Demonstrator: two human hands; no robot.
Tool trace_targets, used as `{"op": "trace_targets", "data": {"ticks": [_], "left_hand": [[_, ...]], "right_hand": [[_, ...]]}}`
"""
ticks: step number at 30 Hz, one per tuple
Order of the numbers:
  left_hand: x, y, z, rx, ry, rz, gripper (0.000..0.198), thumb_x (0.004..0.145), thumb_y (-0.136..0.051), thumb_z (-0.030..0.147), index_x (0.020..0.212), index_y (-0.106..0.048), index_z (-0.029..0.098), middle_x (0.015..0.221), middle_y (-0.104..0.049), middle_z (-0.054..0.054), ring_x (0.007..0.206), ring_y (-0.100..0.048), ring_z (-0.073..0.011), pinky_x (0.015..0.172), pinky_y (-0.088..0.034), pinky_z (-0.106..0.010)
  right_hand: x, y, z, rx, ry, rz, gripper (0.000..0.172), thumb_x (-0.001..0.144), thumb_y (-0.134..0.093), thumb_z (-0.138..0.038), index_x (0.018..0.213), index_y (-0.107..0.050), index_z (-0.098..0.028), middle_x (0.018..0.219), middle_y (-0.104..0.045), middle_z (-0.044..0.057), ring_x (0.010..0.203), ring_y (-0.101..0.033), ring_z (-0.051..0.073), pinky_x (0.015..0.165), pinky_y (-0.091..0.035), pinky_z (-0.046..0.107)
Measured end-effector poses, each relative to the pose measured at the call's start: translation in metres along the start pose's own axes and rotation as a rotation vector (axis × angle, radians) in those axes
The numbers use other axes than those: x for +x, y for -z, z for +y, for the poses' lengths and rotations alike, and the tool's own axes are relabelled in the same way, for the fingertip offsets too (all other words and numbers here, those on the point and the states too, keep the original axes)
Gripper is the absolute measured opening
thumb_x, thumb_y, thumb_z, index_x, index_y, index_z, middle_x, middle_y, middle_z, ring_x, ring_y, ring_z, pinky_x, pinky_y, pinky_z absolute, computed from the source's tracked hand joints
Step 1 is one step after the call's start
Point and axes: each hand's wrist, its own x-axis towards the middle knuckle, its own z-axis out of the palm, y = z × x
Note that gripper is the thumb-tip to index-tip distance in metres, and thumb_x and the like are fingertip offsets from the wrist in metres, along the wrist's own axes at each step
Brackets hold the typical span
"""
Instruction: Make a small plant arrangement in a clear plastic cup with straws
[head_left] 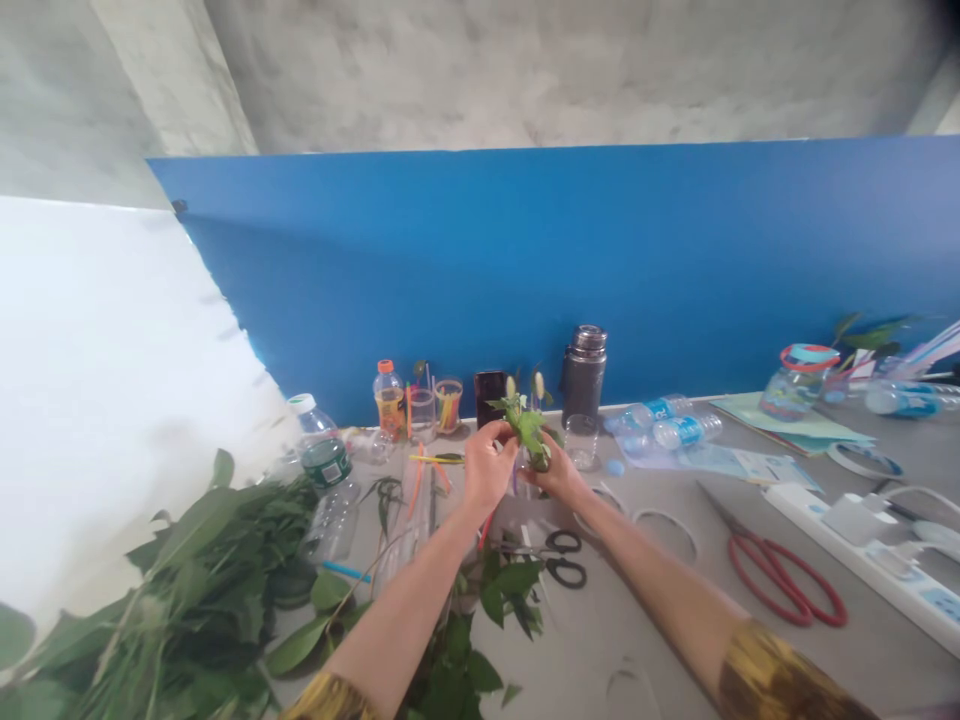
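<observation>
Both hands meet near the back of the grey table around a small bunch of green leaves (529, 424) with two pale fuzzy flower spikes standing up from it. My left hand (491, 460) pinches the bunch from the left, its fingertips at the leaves. From the right, my right hand (557, 472) closes round the lower part of the bunch. What holds the stems below is mostly hidden by the fingers. Just beyond stand a dark phone (489, 392) and a clear cup (581, 442). Black-handled scissors (564, 560) lie nearer me, below the hands.
Heaped leafy branches (202, 590) cover the left side, beside a green-labelled plastic bottle (324, 450). A dark thermos (585, 375) stands against the blue partition (525, 250). To the right lie red-handled shears (784, 575), a white power strip (870, 560) and crumpled water bottles (686, 430).
</observation>
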Motion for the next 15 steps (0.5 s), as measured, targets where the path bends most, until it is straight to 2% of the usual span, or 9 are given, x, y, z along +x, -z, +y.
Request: {"op": "trace_targets", "data": {"ticks": [6,15], "left_hand": [[0.001,0.000,-0.003,-0.014,-0.016,0.016,0.011,0.075,-0.063,0.013,0.078,-0.072,0.018,0.075,-0.071,-0.001,0.068,-0.060,-0.0144,0.066,-0.043,-0.026],[0.001,0.000,-0.007,-0.030,-0.048,0.019,0.014,0.076,-0.063,0.013,0.082,-0.074,0.018,0.080,-0.074,-0.003,0.069,-0.062,-0.0149,0.066,-0.045,-0.026]], "right_hand": [[-0.002,0.000,-0.004,0.031,-0.034,-0.009,0.075,0.067,-0.081,-0.035,0.136,-0.057,-0.025,0.113,-0.069,0.007,0.104,-0.062,0.029,0.094,-0.050,0.047],[-0.002,0.000,-0.011,0.118,-0.036,-0.036,0.072,0.068,-0.081,-0.036,0.134,-0.056,-0.024,0.113,-0.069,0.008,0.100,-0.063,0.027,0.091,-0.051,0.045]]}}
